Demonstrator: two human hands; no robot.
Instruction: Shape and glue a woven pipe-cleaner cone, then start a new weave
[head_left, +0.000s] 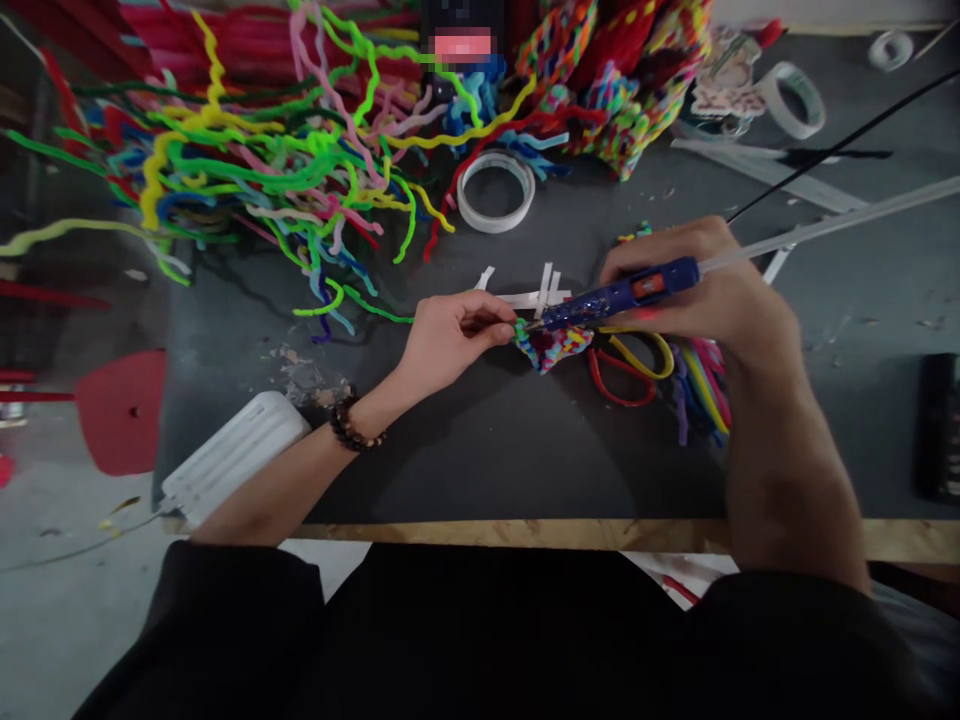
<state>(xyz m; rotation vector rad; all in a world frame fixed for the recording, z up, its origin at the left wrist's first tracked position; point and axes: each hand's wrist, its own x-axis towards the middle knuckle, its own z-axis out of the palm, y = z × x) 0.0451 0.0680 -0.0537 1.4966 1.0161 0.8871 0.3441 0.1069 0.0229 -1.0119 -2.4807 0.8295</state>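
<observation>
Blue glue gun point(600, 303), clamped in right grip point(731, 290), partly hides multicoloured piece point(546, 352) pinched by left grip point(448, 338)

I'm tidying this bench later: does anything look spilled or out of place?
The pipe cleaners sprawl in a tangle rather than bundled, some past the left edge of the table; crumpled scraps litter the top beside the white box.

Glossy plastic glue gun point(600, 303), fuzzy stems point(289, 178)
</observation>
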